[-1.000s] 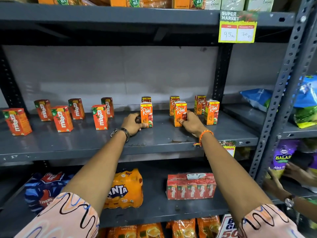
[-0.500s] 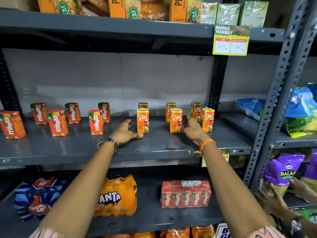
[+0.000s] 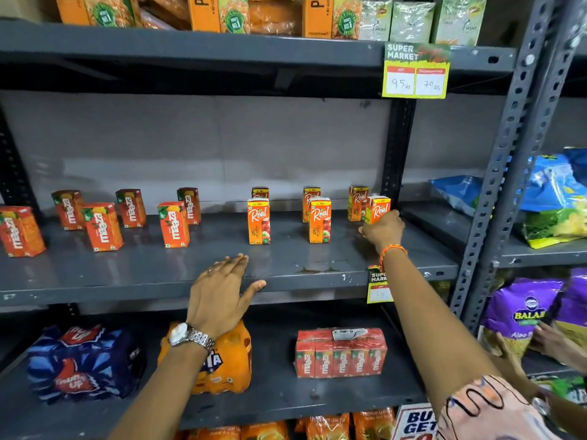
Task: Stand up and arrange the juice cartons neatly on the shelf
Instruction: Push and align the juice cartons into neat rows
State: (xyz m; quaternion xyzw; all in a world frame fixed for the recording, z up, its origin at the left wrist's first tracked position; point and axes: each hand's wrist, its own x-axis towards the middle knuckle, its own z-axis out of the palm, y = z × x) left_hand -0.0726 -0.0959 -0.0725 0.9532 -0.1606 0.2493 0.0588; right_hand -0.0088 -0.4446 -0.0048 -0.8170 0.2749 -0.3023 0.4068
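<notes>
The right hand (image 3: 383, 229) is at the far right carton (image 3: 377, 209) on the middle shelf (image 3: 317, 268), its grip curled at the carton's lower part; whether the fingers actually close on it cannot be told, since the back of the hand hides them. That carton leans a little and stands nearly against the back-row carton (image 3: 357, 203) beside it, close to the dark upright post (image 3: 395, 147). The left hand (image 3: 222, 293) hovers flat and spread over the shelf's front edge, holding nothing. To do this step well, I would judge it best to take the carton low on both side faces, set it square on its base, and draw it forward into line with the two front cartons (image 3: 259, 221) (they already face out, well apart). Move slowly, because a nudge could tip its neighbour. The red cartons (image 3: 173, 224) to the left stand upright but staggered.
</notes>
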